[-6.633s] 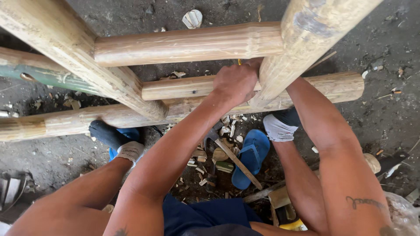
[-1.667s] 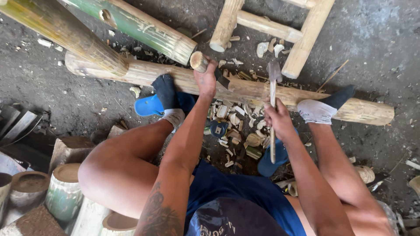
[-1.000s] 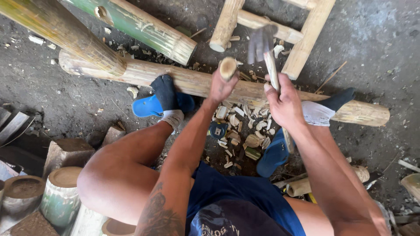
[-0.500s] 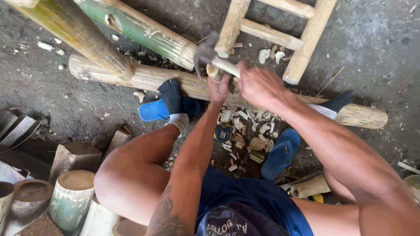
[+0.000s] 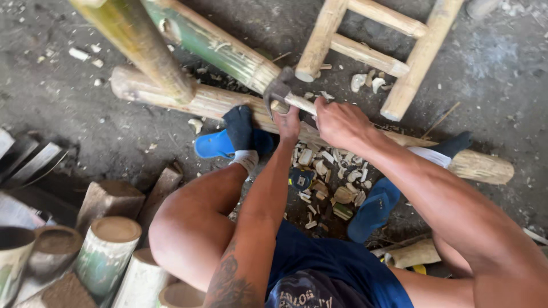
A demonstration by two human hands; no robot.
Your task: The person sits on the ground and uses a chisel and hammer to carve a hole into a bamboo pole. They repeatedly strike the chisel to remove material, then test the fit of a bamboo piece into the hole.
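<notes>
The right hand (image 5: 341, 122) is wrapped round the wooden handle of a hammer (image 5: 281, 91), its grip pressed closed on the shaft, so most of the handle is hidden and only the dark claw head shows, lying at about 10 o'clock from the fist and touching the long bamboo pole (image 5: 217, 102) that lies across the ground. The left hand (image 5: 287, 122) sits just beside the hammer head, fingers curled over something small on that pole; what it pinches is covered by the hand and head, so I cannot tell what it is. A bamboo ladder frame (image 5: 371, 54) at 12 to 1 o'clock is cut off by the top edge, as are two green slanted bamboo poles (image 5: 211, 45) at 11 o'clock. The person's body fills the bottom edge, knees spread, socked feet on blue sandals (image 5: 374, 208). Between the feet lies a heap of pale bamboo chips (image 5: 331, 171); small objects among them are too unclear to name. The floor (image 5: 68, 114) is dark, gritty concrete strewn with shavings. Short cut bamboo sections (image 5: 111, 251) stand at 8 o'clock, partly out of frame.
</notes>
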